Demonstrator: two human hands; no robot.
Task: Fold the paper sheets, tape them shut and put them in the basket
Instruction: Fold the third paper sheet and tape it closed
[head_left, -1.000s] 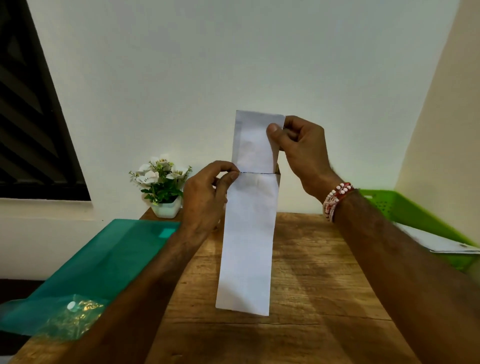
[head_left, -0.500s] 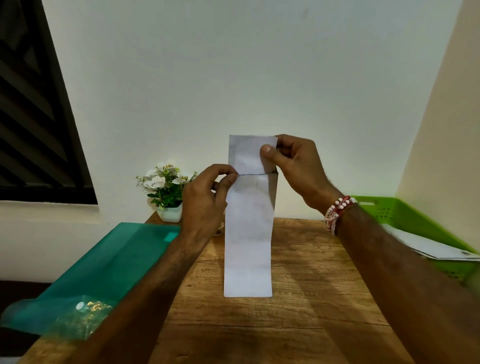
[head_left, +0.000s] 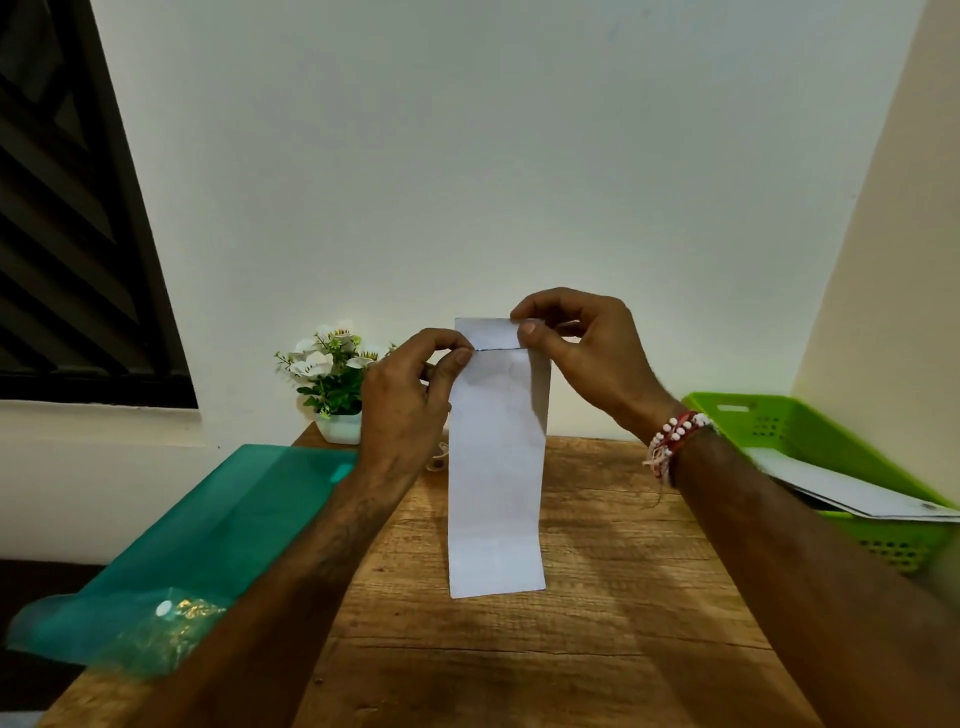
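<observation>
Folded paper (head_left: 496, 467) held upright above the middle of the table (head_left: 623, 649), its lower end hanging free. Left hand (head_left: 410, 400) pinches the paper's left edge at the crease, thumb against forefinger. Right hand (head_left: 587, 353) pinches the short top flap at its right corner. Basket (head_left: 810, 436), at the table's right edge, holds white sheets (head_left: 841, 488). Folder (head_left: 218, 525) at the table's left edge; plant (head_left: 332, 374) at its far left corner.
</observation>
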